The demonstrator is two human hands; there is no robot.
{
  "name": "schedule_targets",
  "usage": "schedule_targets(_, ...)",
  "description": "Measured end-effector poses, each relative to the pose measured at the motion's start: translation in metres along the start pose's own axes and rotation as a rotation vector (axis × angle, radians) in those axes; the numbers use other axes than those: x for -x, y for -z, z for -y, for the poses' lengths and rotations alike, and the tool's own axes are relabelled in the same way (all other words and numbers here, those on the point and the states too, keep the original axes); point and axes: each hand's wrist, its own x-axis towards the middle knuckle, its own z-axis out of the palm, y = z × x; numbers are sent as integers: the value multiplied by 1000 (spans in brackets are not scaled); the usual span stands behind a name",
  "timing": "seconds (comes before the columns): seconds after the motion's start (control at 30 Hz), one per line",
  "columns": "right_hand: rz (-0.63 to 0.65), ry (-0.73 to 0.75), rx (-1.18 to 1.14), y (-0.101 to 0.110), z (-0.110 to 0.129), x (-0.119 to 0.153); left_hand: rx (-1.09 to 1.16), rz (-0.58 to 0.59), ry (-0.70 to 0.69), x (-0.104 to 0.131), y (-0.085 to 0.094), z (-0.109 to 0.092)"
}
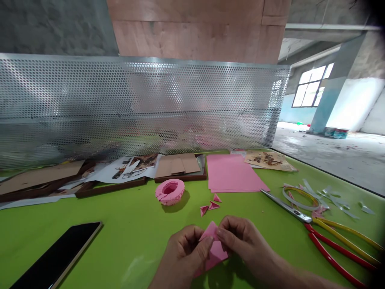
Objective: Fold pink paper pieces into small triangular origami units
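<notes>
Between my two hands is a small piece of pink paper (217,253), its upper end folded to a point. My left hand (190,249) pinches it from the left, thumb on top. On the other side my right hand (240,237) grips its upper right edge between thumb and fingers. The fingers cover part of the folds. Just beyond lie a few small folded pink triangles (214,205). A ring of folded pink paper (170,192) stands farther back to the left.
Pink sheets (234,174) lie at the back. Scissors (303,216) with red and yellow handles and a tape roll (300,198) are on the right, near clear tape scraps. A phone (58,257) lies at left. Frames with cardboard (177,163) line the perforated metal screen (144,104).
</notes>
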Motion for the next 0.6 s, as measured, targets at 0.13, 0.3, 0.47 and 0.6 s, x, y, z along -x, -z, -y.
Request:
schedule_targets(0.13,31,20,-28,-1,-1,-1,-12,23,-92,0,-4,-4)
schedule_targets(0.3,83,50,-49,-2,-5,-2,100,57,-79,-5,1,5)
schedule_targets(0.47,117,58,25,-3,-4,-2,195,77,-33,-10,8,15)
schedule_targets(0.6,158,45,74,-3,-4,-1,104,63,-104,-6,5,10)
